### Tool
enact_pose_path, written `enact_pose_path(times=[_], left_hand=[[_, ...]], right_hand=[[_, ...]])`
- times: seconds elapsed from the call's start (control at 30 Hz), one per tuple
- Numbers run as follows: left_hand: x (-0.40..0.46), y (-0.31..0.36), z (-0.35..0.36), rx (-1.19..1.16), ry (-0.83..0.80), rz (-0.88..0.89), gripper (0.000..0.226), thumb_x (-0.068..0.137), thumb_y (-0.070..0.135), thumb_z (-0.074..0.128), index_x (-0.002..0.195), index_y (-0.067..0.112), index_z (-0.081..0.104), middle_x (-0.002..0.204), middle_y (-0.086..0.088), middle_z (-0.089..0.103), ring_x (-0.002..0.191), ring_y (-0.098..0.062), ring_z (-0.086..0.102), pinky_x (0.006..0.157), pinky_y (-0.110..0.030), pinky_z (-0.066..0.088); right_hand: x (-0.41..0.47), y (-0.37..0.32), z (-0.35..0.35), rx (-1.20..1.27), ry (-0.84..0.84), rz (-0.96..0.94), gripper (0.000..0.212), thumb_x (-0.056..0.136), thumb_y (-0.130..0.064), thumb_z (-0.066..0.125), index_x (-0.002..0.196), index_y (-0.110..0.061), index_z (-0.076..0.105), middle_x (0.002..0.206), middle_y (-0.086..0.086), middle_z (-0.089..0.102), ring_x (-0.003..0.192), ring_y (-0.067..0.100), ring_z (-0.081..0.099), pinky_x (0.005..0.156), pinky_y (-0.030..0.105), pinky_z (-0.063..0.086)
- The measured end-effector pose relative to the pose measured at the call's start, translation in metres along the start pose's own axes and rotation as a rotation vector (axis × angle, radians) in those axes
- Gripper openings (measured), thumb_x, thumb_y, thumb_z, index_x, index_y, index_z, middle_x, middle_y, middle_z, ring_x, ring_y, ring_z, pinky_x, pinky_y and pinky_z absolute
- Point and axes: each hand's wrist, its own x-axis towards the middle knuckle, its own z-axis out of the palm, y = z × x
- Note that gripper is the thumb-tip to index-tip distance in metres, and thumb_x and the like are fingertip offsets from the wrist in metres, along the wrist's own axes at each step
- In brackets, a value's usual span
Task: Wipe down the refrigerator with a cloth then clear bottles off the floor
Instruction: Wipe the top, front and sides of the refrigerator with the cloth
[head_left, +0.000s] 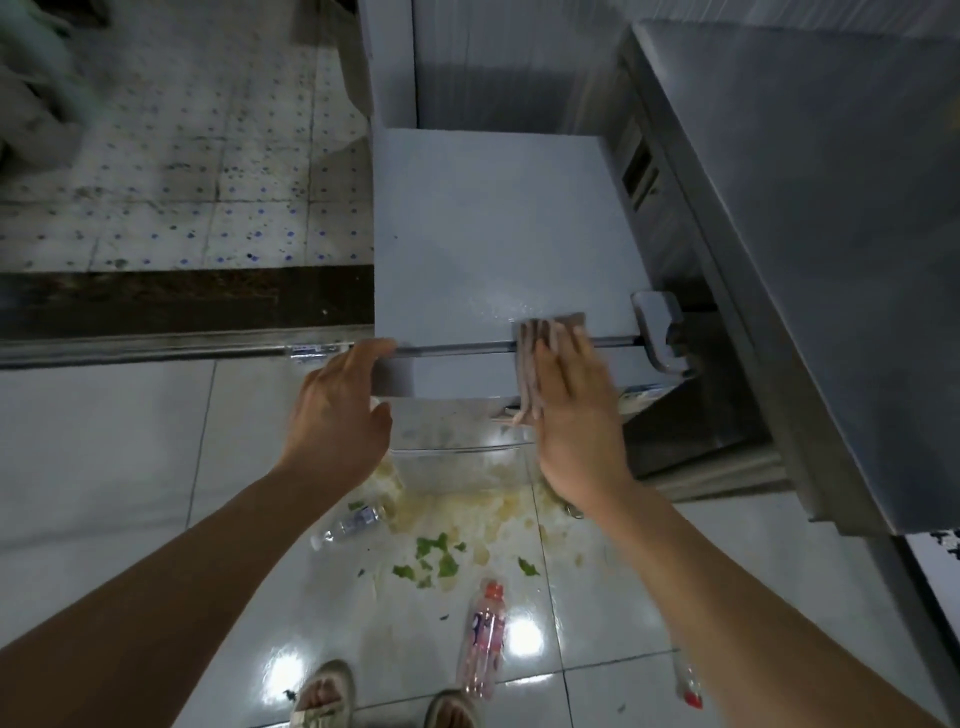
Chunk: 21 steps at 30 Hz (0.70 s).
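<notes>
I look down on the pale grey top of a small refrigerator (483, 228). My right hand (576, 410) presses flat on a brownish striped cloth (535, 358) draped over the top's front edge. My left hand (337, 405) grips the front left corner of the refrigerator with curled fingers. On the tiled floor below lie a clear bottle with a blue label (353, 522), a pink-labelled bottle with a red cap (483, 639) and a third clear bottle with a red cap (688, 680), partly behind my right forearm.
Yellowish spill and green leaf scraps (441, 556) cover the floor in front of the refrigerator. A steel counter (810, 208) stands close on the right. A dark threshold (182, 301) and speckled tiles lie to the left. My sandalled feet (327, 696) are at the bottom edge.
</notes>
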Motion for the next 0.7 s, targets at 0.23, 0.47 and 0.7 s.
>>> enact_pose_path(times=[0.23, 0.47, 0.7], left_hand=[[-0.006, -0.005, -0.014, 0.035, 0.027, -0.012, 0.057, 0.077, -0.001, 0.065, 0.127, 0.017, 0.046, 0.123, -0.01, 0.06, 0.115, -0.03, 0.054, 0.096, -0.041, 0.041], [-0.009, -0.016, -0.016, -0.005, -0.004, 0.003, 0.06, 0.078, 0.0, 0.064, 0.132, 0.016, 0.042, 0.131, -0.007, 0.054, 0.122, -0.027, 0.048, 0.101, -0.038, 0.037], [-0.016, -0.047, -0.028, -0.001, -0.003, -0.002, 0.059, 0.08, 0.002, 0.063, 0.132, 0.018, 0.039, 0.13, -0.004, 0.055, 0.123, -0.023, 0.047, 0.1, -0.035, 0.038]], right_hand=[[0.016, -0.029, -0.001, 0.06, 0.031, -0.12, 0.067, 0.083, -0.023, 0.059, 0.144, -0.008, 0.034, 0.149, 0.014, 0.035, 0.14, 0.028, 0.028, 0.118, 0.04, 0.013], [0.008, 0.008, -0.001, -0.009, 0.077, 0.146, 0.056, 0.083, -0.014, 0.064, 0.134, 0.001, 0.046, 0.137, 0.021, 0.045, 0.129, 0.035, 0.041, 0.108, 0.048, 0.035], [0.016, -0.1, 0.02, 0.113, 0.144, -0.039, 0.07, 0.085, 0.005, 0.055, 0.147, -0.017, 0.031, 0.153, 0.005, 0.031, 0.143, 0.026, 0.023, 0.115, 0.048, 0.027]])
